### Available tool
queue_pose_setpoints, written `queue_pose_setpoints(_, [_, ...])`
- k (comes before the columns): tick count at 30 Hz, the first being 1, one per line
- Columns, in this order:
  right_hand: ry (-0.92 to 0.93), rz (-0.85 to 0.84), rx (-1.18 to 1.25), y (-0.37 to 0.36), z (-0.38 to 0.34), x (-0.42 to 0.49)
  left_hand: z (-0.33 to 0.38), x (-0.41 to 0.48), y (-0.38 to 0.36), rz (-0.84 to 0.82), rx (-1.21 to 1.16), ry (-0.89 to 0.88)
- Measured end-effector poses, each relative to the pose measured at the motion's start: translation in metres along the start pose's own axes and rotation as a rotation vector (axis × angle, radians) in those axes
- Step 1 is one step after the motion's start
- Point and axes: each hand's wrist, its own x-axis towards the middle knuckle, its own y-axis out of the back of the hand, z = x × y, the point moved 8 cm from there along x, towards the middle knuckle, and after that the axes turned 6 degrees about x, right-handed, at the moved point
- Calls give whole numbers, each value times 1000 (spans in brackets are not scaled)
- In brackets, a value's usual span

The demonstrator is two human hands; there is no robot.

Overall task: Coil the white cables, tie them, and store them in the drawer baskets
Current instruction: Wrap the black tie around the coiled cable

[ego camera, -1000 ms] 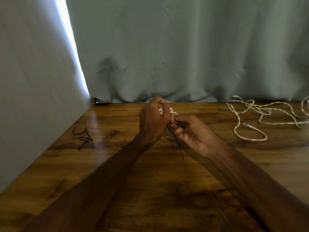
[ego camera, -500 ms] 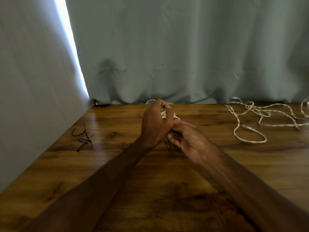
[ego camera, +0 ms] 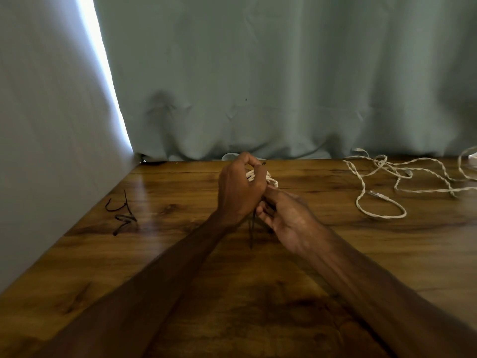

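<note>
My left hand (ego camera: 238,188) is closed around a small coil of white cable (ego camera: 271,180), held upright above the middle of the wooden table (ego camera: 180,254); only a few loops show past the fingers. My right hand (ego camera: 282,215) sits just below and to the right, touching the left, pinching a thin black tie (ego camera: 251,232) whose free end hangs down toward the table. The tie's other end pokes out above my left fingers. A loose, tangled white cable (ego camera: 382,192) lies on the table at the far right.
Several spare black ties (ego camera: 122,213) lie on the table near the left wall. A grey-green curtain (ego camera: 284,86) hangs along the table's back edge. A pale wall (ego camera: 46,151) borders the left side. A white object (ego camera: 472,159) shows at the right edge.
Both hands have shifted slightly lower and closer together. My right hand has moved under the left, and the black tie's hanging end is shorter and partly hidden.
</note>
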Motion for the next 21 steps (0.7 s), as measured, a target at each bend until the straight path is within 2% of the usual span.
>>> queue_pose_setpoints(8, [-3,-14,-70,3,-3,4,-3,0,-2,-40,-13,13])
queue_pose_setpoints(14, [-78,-126,-237,0,-9,4,-23,10,8,-10,27,93])
queue_pose_setpoints(17, [55,-140,-421,-1,-22,3,-30,13,17,7,52,101])
queue_pose_setpoints(19, [230,-104,-639,-2,-35,1,-33,14,20,6,63,95])
queue_pose_setpoints(21, [381,-81,-739,-5,-46,-3,-35,14,22,-1,69,95])
